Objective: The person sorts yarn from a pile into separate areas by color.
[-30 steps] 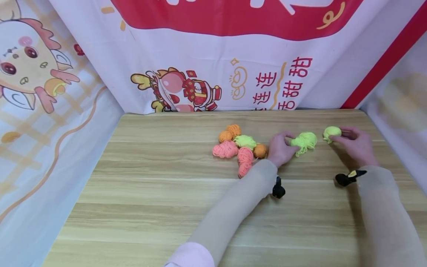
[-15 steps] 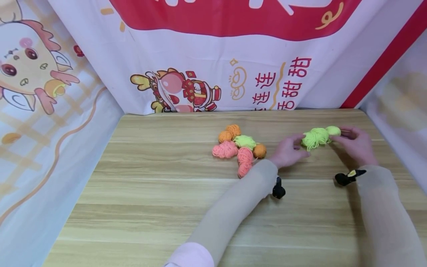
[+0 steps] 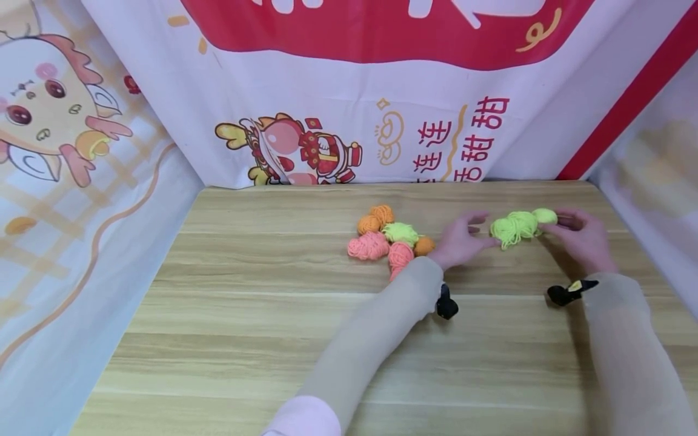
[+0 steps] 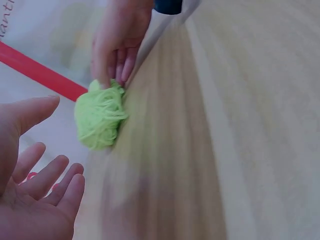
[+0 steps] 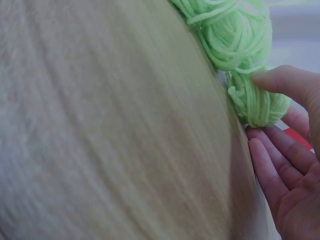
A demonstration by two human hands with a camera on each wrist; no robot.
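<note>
So the left hand (image 3: 459, 242) is wide open, nothing in it, just beside a row of lime yarn (image 3: 518, 227). The right hand (image 3: 584, 239) has the end ball (image 3: 544, 216) pinched, thumb against fingers. It's all on a wood-grain table (image 3: 229, 315), with pink balls (image 3: 368, 246) and orange balls (image 3: 383, 214) clustered past the left hand.

A wooden tabletop (image 3: 218, 339) fills the lower frame — behind it, across the top, hangs a white cloth (image 3: 327, 85) with a red panel (image 3: 354, 36), a cartoon figure (image 3: 305, 151) left of centre. Upper left, a checked cloth (image 3: 54, 242) shows a cartoon animal (image 3: 54, 115).
</note>
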